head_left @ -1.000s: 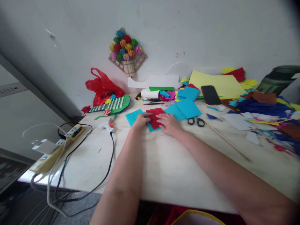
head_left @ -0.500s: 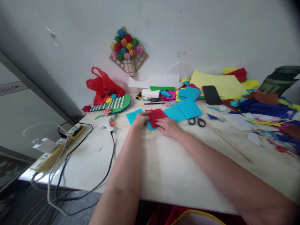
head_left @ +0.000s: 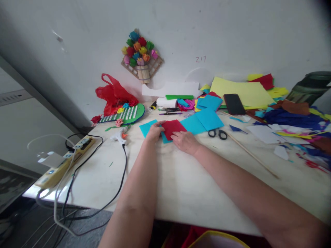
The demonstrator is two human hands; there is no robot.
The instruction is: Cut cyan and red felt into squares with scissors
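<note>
A red sheet of paper (head_left: 175, 127) lies over sheets of blue paper (head_left: 149, 128) on the white table. My left hand (head_left: 155, 131) is at the red sheet's left edge, with its fingers closed on that edge. My right hand (head_left: 185, 141) rests at the lower right of the red sheet, its fingers stretched out over the paper. More blue paper (head_left: 192, 123) sticks out to the right, and a folded blue piece (head_left: 209, 119) overlaps it. Black-handled scissors (head_left: 217, 133) lie just right of it, their blades hidden.
To the left are a glue gun (head_left: 119, 136) with a black cord and a power strip (head_left: 64, 163). Behind stand a red plastic bag (head_left: 115, 91) and a green craft piece (head_left: 129, 114). A phone (head_left: 234, 104), a thin stick (head_left: 253, 155) and paper scraps (head_left: 289, 120) lie at right.
My right hand has slid slightly left on the red sheet. My left fingers have shifted a little at its edge. The other things stay put.
</note>
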